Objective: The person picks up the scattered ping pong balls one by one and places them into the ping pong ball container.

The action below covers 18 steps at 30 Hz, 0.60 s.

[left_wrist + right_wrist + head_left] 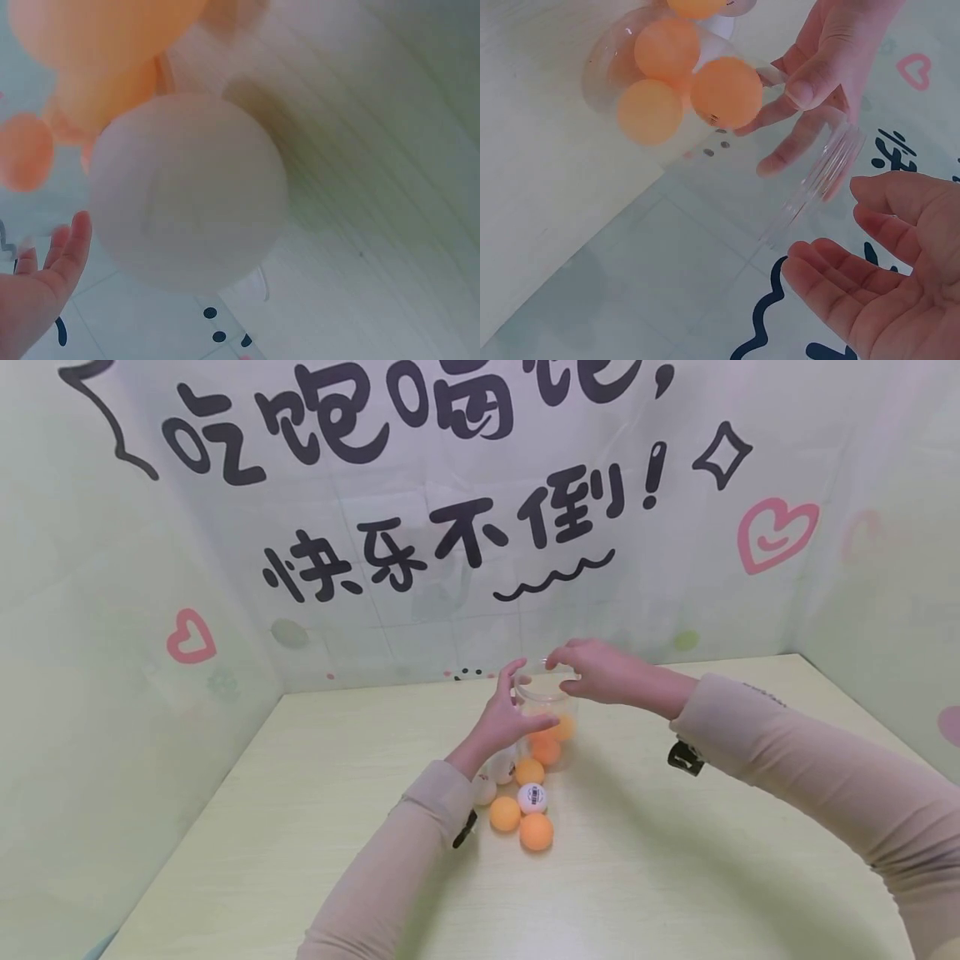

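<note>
My left hand [504, 718] holds the side of a clear jar [546, 693], its thumb and fingers spread round the wall near the rim. Inside the jar sit several orange table tennis balls [658, 112]. Above the mouth, my right hand [600, 672] hovers with fingers loosely bent and apart, holding nothing; in the right wrist view its fingertips are close beside the rim [810, 187]. On the table before the jar lie loose orange balls [536, 832] and white balls [533, 797]. One white ball [187, 195] fills much of the left wrist view.
The pale wooden table [300, 827] has wall sheets [225, 552] with black lettering and pink hearts behind and beside it. My left forearm [390, 868] passes next to the loose balls. Dark straps or clips [686, 758] show under the sleeves.
</note>
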### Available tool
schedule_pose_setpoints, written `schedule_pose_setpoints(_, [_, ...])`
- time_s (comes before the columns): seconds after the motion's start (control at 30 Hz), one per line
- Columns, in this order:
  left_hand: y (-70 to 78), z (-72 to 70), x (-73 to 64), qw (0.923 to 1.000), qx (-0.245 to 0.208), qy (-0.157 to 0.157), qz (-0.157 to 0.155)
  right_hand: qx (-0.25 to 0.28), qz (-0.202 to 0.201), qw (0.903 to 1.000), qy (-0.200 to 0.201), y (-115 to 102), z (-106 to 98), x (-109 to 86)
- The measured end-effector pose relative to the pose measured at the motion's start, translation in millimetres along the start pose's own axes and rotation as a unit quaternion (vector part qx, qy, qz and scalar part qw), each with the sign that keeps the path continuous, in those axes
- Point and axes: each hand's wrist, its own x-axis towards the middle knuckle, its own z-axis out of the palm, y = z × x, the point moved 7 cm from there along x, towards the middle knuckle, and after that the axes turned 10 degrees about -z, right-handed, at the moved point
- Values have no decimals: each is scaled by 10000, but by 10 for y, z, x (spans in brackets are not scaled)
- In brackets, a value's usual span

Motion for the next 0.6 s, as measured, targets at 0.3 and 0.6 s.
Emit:
schedule_pose_setpoints(0.3, [-15, -3, -2, 9999, -108, -31, -71, 185, -40, 9997, 176, 24, -4, -103])
schedule_pose_setpoints(0.6, [17, 3, -8, 9999, -82, -26, 53, 168, 102, 9998, 95, 2, 83, -338])
